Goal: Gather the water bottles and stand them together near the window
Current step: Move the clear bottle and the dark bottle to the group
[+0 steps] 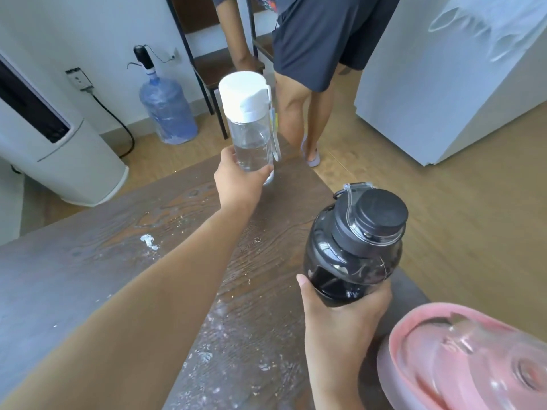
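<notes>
A clear water bottle [251,134] with a white cap stands at the far end of the dark wooden table [118,255]. My left hand [239,180] is wrapped around its lower part. A black bottle [352,247] with a round black lid is tilted above the table's right side, and my right hand [343,312] grips its base. A pink bottle [470,359] shows only its lid and clear top at the bottom right corner, very close to the camera. No window is in view.
Another person [299,84] in dark shorts stands just past the table's far end. A large blue water jug [168,110] with a pump sits on the floor by the wall. A white tower appliance [59,149] stands left, a white cabinet [444,93] right.
</notes>
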